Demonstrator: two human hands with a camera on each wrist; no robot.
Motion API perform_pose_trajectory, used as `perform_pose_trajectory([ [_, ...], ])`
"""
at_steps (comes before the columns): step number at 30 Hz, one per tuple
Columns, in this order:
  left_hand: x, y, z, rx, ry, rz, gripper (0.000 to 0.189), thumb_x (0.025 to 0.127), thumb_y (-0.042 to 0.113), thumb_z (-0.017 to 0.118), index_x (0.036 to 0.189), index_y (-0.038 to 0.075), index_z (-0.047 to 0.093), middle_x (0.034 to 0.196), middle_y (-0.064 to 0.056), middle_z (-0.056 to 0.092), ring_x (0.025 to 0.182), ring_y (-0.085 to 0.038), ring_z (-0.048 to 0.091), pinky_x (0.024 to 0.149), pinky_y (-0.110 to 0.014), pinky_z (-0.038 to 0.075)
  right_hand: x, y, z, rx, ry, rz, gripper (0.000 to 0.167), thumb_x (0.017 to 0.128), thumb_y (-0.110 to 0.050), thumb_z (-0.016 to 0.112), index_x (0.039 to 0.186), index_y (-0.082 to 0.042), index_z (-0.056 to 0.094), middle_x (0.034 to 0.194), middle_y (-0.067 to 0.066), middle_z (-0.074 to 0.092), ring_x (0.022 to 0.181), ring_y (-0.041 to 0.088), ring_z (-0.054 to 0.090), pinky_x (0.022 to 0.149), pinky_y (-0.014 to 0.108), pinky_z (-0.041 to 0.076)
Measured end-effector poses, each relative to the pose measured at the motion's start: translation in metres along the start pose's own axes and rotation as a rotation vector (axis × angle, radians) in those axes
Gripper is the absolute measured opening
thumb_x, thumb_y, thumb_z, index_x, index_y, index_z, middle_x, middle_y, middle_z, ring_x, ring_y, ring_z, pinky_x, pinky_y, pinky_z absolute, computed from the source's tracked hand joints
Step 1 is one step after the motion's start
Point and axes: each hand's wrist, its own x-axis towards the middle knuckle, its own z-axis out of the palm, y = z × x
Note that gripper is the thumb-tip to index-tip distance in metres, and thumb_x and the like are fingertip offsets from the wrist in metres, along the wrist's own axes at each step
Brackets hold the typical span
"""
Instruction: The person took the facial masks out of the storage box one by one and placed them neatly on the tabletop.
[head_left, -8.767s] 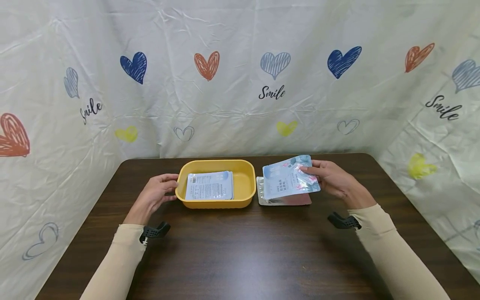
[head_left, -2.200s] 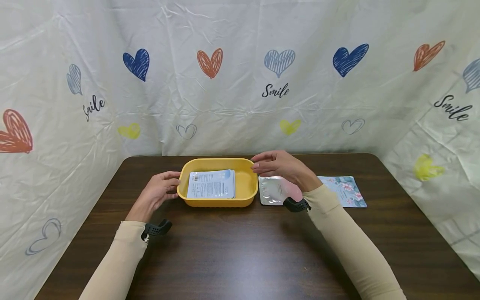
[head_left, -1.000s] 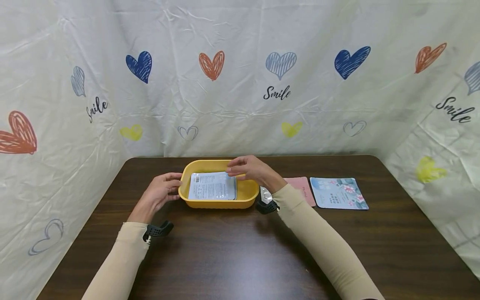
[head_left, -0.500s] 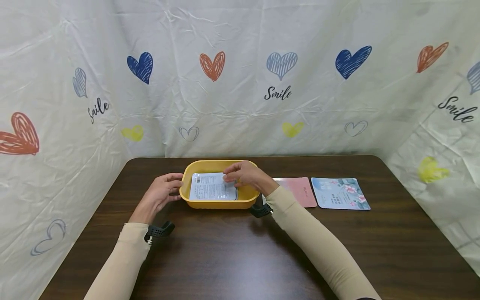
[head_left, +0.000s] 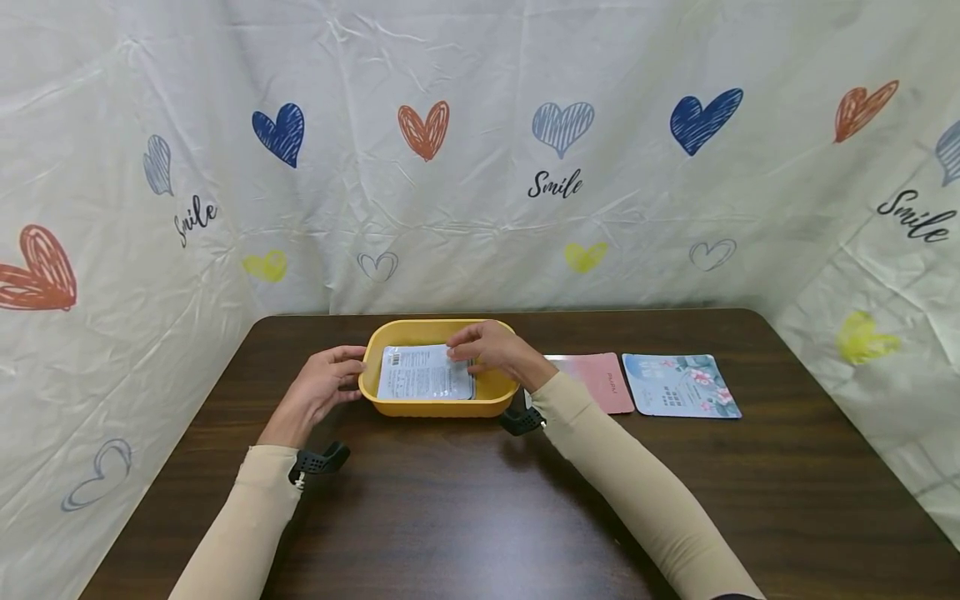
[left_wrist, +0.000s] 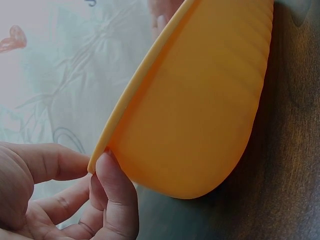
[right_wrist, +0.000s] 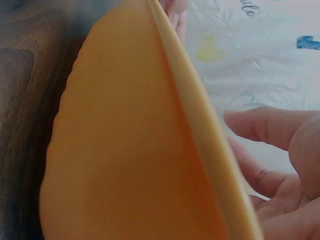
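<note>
In the head view a yellow plastic basin stands near the table's back edge. My left hand pinches its left rim between thumb and finger, plainly seen in the left wrist view. Inside the basin lies a pale blue, printed flat sachet, face-mask-like, with its barcode side up. My right hand reaches over the basin's right rim, fingertips at the sachet's upper right edge, thumb and fingers apart. In the right wrist view the basin wall hides the sachet and some fingertips.
Right of the basin lies a pink and silver sachet, partly covered by my right forearm. Beside it is a blue flowered sachet. A white cloth with printed hearts hangs behind and beside the brown table.
The blue flowered sachet, earlier in my right hand, now lies right of the pink one. My right hand has since moved left into the basin, staying there this last half second.
</note>
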Motion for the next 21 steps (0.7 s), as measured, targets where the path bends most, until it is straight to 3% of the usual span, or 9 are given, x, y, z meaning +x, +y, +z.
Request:
perform_pose_trajectory([
  [7,-0.002,0.002,0.001,-0.008,0.001,-0.003,0.045,0.101,0.012,0.061,0.144,0.005,0.052,0.137,-0.018,0.055,0.101,-0.025,0.062,0.075,-0.029,0.059,-0.002,0.002,0.006,0.131,0.125,-0.056,0.032,0.094,-0.003,0.070,0.124,0.006,0.064,0.118,0.013,0.063,0.114,0.030,0.060,0.097,0.047,0.054],
  [13,-0.004,0.003,0.000,-0.010,-0.008,0.007,0.047,0.102,0.013,0.059,0.147,0.004,0.050,0.140,-0.021,0.052,0.101,-0.026,0.062,0.075,-0.028,0.058,-0.006,0.001,0.010,0.220,0.183,-0.118,0.026,0.096,0.001,0.065,0.122,0.003,0.062,0.128,0.020,0.059,0.110,0.028,0.062,0.093,0.043,0.057],
  [17,-0.003,0.003,0.001,-0.014,-0.011,0.006,0.047,0.102,0.013,0.059,0.147,0.004,0.049,0.141,-0.021,0.052,0.102,-0.025,0.062,0.075,-0.028,0.058,-0.010,-0.003,0.012,0.256,0.209,-0.139,0.030,0.094,0.004,0.065,0.123,0.002,0.060,0.130,0.020,0.054,0.111,0.030,0.061,0.091,0.042,0.058],
  [21,-0.003,0.002,0.002,-0.008,-0.009,0.005,0.046,0.101,0.013,0.060,0.146,0.004,0.051,0.139,-0.020,0.053,0.101,-0.025,0.062,0.075,-0.028,0.058,-0.010,-0.004,0.014,0.263,0.196,-0.107,0.042,0.093,0.004,0.068,0.132,0.001,0.056,0.135,0.018,0.053,0.114,0.031,0.061,0.090,0.043,0.058],
])
